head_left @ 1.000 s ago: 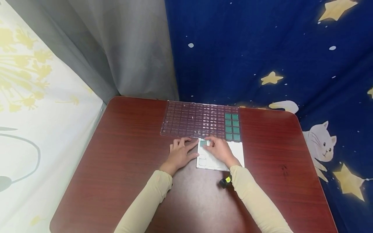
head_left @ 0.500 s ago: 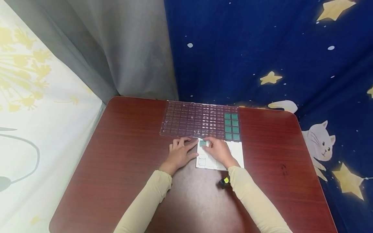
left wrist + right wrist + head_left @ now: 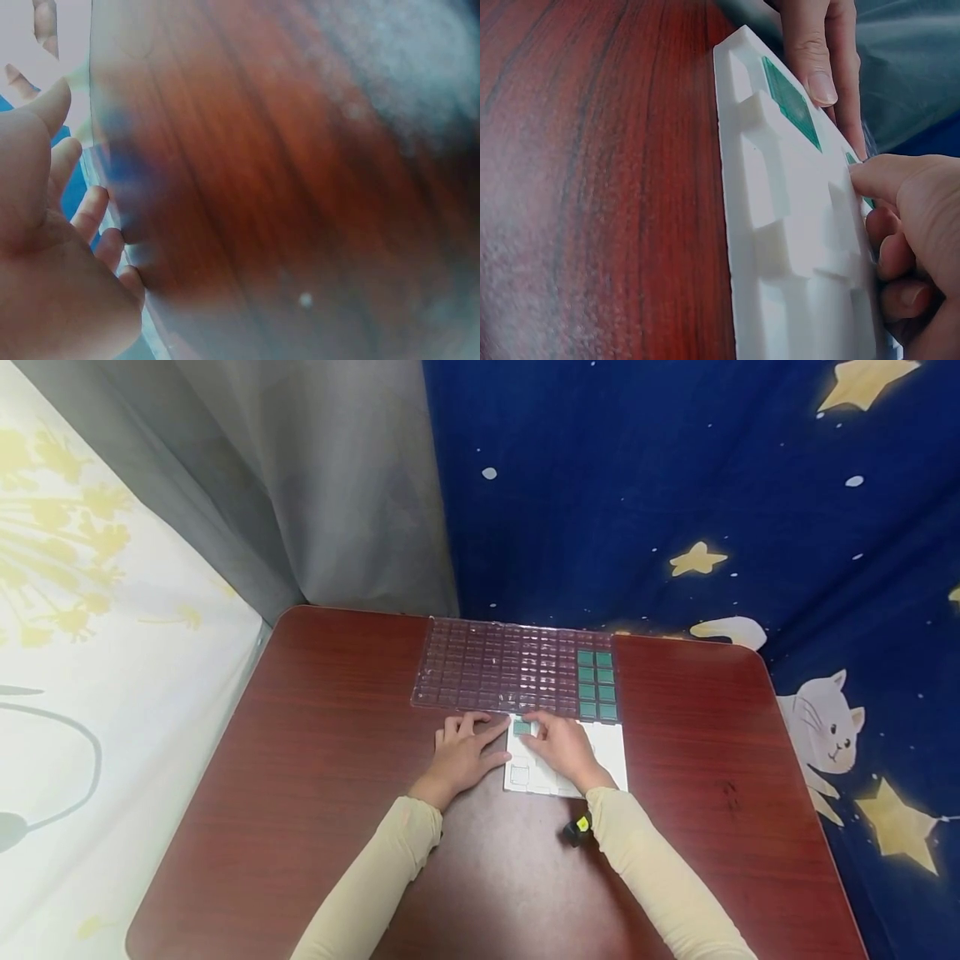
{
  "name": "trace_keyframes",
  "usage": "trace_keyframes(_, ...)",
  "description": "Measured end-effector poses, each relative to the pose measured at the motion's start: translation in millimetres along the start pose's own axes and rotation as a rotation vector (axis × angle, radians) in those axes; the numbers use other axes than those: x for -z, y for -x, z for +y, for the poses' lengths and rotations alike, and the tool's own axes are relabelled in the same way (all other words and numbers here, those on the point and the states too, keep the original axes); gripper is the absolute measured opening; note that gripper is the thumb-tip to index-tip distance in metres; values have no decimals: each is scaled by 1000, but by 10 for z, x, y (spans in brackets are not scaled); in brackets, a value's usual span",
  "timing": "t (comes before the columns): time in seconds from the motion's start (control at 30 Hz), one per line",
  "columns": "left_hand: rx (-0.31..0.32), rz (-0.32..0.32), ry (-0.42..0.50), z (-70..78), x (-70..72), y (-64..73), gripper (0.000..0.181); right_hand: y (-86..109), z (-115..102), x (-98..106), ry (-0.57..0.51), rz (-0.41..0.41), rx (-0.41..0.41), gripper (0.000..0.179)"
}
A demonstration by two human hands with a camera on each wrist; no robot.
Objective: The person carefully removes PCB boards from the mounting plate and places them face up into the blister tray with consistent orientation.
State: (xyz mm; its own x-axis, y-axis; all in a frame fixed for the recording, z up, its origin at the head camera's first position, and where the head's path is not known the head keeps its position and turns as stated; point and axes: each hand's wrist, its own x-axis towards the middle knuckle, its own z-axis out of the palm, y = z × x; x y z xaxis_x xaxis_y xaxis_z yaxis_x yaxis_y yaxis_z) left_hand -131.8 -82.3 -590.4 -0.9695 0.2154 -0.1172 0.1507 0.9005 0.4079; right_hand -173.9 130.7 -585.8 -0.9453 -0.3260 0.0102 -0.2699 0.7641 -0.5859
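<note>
My right hand (image 3: 564, 747) pinches a small green square piece (image 3: 521, 727) between thumb and forefinger, at the upper left corner of a white moulded tray (image 3: 611, 747). In the right wrist view, the thumb of the right hand (image 3: 930, 202) overlaps most of that piece, while another green piece (image 3: 795, 105) sits in a pocket nearer the tray's edge. Spread out flat, my left hand (image 3: 460, 760) rests at the tray's left side, with forefinger and thumb tips at its edge. The left wrist view shows the left hand (image 3: 52, 247) with its fingers extended.
Behind the white tray lies a clear plastic tray (image 3: 480, 664) with rows of pockets. Several green squares (image 3: 596, 685) fill its right-hand columns. A small black object with a yellow mark (image 3: 577, 829) is by the right cuff. A curtain (image 3: 562, 527) hangs behind the table (image 3: 337, 693).
</note>
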Motion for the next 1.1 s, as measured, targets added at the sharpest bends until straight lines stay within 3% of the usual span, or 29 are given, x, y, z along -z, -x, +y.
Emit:
trace_keyframes(0.27, -3, 2, 0, 2, 16, -2, 61, -1, 0, 4, 8, 15, 23, 33)
trace_keyframes(0.63, 4, -5, 21, 17, 14, 25, 60, 13, 25, 61, -61, -15, 39, 32)
trace_keyframes(1.1, 7, -12, 26, 26, 40, 26, 61, -68, 76, 356, -79, 25, -5, 38)
